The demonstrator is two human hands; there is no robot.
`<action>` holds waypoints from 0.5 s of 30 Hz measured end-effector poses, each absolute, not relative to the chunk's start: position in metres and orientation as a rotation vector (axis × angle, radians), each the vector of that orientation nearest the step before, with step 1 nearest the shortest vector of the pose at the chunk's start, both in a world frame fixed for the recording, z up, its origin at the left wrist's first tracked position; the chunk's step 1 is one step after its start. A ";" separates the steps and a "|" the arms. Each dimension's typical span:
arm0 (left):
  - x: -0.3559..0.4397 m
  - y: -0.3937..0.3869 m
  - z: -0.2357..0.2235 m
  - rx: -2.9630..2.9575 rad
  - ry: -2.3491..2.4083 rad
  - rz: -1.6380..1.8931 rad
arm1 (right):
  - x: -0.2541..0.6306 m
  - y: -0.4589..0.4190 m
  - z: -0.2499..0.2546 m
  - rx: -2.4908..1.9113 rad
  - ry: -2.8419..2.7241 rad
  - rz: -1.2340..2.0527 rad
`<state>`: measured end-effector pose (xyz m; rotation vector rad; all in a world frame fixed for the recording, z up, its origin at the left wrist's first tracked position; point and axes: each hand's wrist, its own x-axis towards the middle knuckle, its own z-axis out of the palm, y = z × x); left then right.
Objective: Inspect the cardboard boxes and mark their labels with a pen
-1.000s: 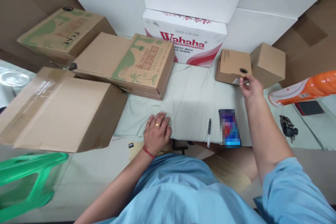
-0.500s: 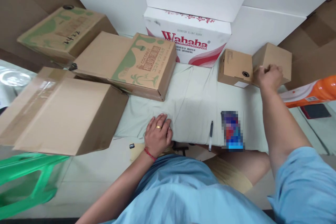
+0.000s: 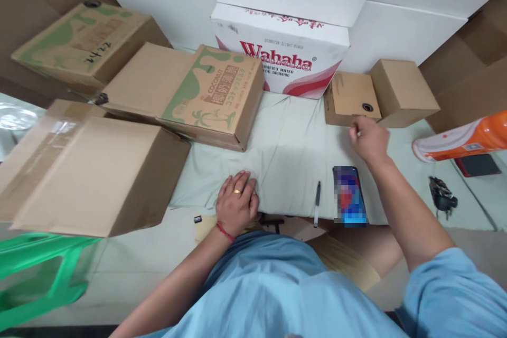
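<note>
Head view: curled right hand point(image 3: 369, 139) seems busy near the low far-right box point(image 3: 348, 92).
Can't tell its hold; grabbing would need opening. Left hand point(image 3: 237, 202) lies loosely open.

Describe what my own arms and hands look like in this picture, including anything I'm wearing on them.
Your left hand is ungloved, with a gold-coloured ring on one finger and a thin red band around the wrist. Your right hand is ungloved too, with no wristband visible. A loose, plain light-blue sleeve covers your right upper arm.
</note>
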<state>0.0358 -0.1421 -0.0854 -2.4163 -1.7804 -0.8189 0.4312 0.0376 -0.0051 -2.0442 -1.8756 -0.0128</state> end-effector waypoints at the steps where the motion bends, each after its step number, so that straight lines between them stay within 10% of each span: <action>1: 0.036 -0.142 -0.086 -2.414 -1.782 -0.811 | 0.424 0.036 -0.011 -2.025 -1.913 0.057; 15: -0.040 -0.078 -0.022 -1.769 -1.955 -1.465 | 0.340 -0.070 -0.028 -1.649 -1.680 0.718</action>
